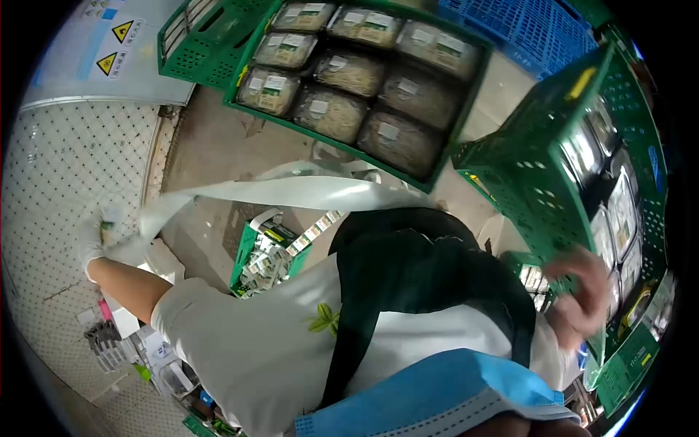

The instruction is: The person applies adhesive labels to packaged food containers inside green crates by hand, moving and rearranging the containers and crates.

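Note:
My left hand (92,251), in a white glove, is stretched out to the left over a dotted pale surface and is blurred. At its fingertips is a small green and white label (108,217). A long white paper strip (291,192) runs from near this hand across in front of my dark apron; whether the hand touches it I cannot tell. My right hand (580,295) is bent up beside a green crate (531,167) at the right, its fingers smeared by motion. Clear-lidded packs (622,211) fill that crate.
Ahead stands a green crate (328,137) of clear-lidded food packs, some with labels. Behind it is a blue crate (520,33). A small green basket (239,255) full of labels sits lower down. Warning stickers (107,64) mark a grey panel at upper left.

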Action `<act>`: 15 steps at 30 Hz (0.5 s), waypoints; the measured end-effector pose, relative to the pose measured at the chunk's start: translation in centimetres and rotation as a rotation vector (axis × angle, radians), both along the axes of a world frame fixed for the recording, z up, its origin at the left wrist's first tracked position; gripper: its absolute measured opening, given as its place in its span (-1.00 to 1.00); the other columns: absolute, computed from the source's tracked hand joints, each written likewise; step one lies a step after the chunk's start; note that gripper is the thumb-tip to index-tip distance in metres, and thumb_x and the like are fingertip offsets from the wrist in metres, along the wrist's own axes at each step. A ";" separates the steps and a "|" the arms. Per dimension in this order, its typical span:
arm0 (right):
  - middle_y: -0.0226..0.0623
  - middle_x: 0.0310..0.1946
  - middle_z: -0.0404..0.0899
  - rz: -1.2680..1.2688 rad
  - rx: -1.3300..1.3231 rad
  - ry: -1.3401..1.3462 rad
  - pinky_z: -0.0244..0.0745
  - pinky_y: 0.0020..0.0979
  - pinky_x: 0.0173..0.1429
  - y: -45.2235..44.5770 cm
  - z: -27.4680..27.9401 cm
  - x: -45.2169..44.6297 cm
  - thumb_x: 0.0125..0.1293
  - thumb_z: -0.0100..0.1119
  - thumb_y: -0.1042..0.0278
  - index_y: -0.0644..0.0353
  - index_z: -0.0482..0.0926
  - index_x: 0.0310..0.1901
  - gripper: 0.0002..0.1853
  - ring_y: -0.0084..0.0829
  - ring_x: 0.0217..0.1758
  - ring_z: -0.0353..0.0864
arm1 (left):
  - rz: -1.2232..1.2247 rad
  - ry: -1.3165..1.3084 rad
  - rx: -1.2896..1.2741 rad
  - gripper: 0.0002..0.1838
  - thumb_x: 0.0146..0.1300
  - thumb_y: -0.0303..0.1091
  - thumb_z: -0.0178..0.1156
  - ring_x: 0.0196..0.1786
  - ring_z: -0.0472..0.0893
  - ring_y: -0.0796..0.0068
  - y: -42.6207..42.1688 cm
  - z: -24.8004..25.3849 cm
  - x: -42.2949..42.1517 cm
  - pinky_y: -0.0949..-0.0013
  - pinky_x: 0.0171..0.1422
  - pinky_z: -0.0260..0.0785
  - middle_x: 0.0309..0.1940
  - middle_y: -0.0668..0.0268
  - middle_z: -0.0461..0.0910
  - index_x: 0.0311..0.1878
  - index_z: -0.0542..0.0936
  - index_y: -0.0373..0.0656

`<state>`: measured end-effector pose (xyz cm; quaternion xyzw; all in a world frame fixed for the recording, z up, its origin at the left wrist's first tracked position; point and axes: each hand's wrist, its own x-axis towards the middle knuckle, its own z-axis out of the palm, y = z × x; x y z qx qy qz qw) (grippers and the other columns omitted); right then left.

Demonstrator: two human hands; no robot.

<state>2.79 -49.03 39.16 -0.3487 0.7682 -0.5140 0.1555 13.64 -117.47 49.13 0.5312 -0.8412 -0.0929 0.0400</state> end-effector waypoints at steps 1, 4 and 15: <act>-0.14 -0.39 0.50 0.030 0.084 0.088 0.36 -0.36 -0.30 -5.2 -1.8 -1.8 -0.02 0.17 0.27 0.36 0.45 -0.33 -0.69 -0.21 -0.37 0.47 | 0.091 -0.460 -0.247 -0.56 0.11 -0.07 0.03 -0.28 0.48 0.38 -4.5 -2.1 0.8 0.37 -0.16 0.27 -0.35 0.15 0.52 -0.11 0.48 -0.26; -0.19 -0.40 0.50 -0.263 0.046 0.152 0.39 -0.37 -0.24 -20.1 -8.7 -11.1 0.02 0.10 0.49 0.28 0.48 -0.29 -0.83 -0.25 -0.33 0.48 | -0.582 -0.487 -0.129 -0.65 -0.02 -0.38 0.03 -0.23 0.51 0.19 -10.5 -10.4 -6.1 0.35 -0.16 0.35 -0.24 0.08 0.51 -0.09 0.50 -0.10; -0.19 -0.05 0.34 -0.631 1.251 0.618 0.27 -0.24 0.09 -29.0 -25.6 -35.2 0.22 -0.16 0.11 0.16 0.43 -0.09 -0.65 -0.20 0.07 0.28 | -0.651 -0.027 0.039 -0.48 0.21 0.01 -0.25 -0.14 0.47 0.00 0.9 -35.9 -32.3 0.13 -0.05 0.29 -0.10 0.01 0.44 0.06 0.34 -0.18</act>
